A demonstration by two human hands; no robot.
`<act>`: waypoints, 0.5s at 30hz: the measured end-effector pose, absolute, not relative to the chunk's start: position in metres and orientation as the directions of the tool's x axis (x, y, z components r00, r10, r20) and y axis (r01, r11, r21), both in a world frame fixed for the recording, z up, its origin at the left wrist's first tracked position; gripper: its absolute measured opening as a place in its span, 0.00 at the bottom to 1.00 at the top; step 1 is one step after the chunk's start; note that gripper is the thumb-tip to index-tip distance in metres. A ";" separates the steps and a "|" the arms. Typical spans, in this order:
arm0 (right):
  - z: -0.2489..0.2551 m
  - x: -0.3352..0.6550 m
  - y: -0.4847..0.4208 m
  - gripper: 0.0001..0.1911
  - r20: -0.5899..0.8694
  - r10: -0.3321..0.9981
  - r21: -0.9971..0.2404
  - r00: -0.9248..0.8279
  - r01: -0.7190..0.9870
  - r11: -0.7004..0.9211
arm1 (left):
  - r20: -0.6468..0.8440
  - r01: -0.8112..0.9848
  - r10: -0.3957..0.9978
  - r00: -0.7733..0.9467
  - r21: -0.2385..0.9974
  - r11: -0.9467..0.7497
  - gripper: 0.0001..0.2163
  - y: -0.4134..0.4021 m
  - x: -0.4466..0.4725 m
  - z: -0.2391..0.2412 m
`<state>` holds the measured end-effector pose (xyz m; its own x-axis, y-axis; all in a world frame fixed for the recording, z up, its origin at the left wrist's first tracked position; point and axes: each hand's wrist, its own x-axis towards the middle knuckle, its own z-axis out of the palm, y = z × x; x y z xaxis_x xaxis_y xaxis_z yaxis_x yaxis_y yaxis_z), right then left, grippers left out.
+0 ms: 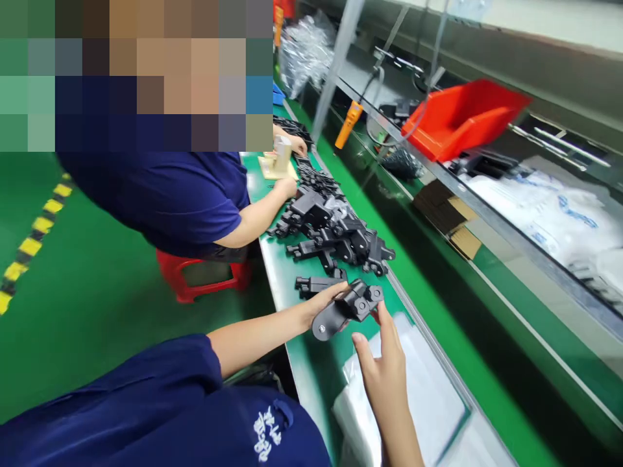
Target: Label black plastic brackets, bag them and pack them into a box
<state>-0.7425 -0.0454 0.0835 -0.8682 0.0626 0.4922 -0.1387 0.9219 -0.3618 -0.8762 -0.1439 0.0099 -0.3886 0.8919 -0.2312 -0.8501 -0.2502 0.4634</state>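
Note:
My left hand (325,302) is closed around a black plastic bracket part (346,310) and holds it just above the green bench. My right hand (384,370) has its fingers stretched out, and the fingertips touch the right end of the same part. Directly beyond it lies another black part (316,284) on the bench. A clear plastic bag (418,395) lies flat under my right hand.
A heap of black plastic parts (335,230) runs along the green bench (277,272). A co-worker in a dark blue shirt (165,201) sits on a red stool (204,275) beside it, hands near a beige fixture (278,162). A red bin (462,117) stands on the shelf at the right.

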 end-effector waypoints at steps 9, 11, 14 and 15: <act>0.073 -0.676 -0.033 0.22 0.520 0.403 -0.483 -0.753 0.129 0.866 | -0.294 -0.839 0.894 -0.338 0.525 -0.145 0.21 -0.102 -0.832 -0.003; 0.072 -0.666 -0.031 0.22 0.528 0.433 -0.475 -0.731 0.168 0.864 | -0.299 -0.846 0.901 -0.315 0.518 -0.124 0.21 -0.093 -0.821 -0.003; 0.070 -0.651 -0.027 0.22 0.534 0.461 -0.455 -0.709 0.219 0.863 | -0.301 -0.863 0.921 -0.248 0.501 -0.069 0.22 -0.082 -0.806 -0.003; 0.069 -0.647 -0.026 0.21 0.534 0.468 -0.450 -0.704 0.231 0.863 | -0.307 -0.865 0.923 -0.234 0.498 -0.054 0.22 -0.079 -0.801 -0.003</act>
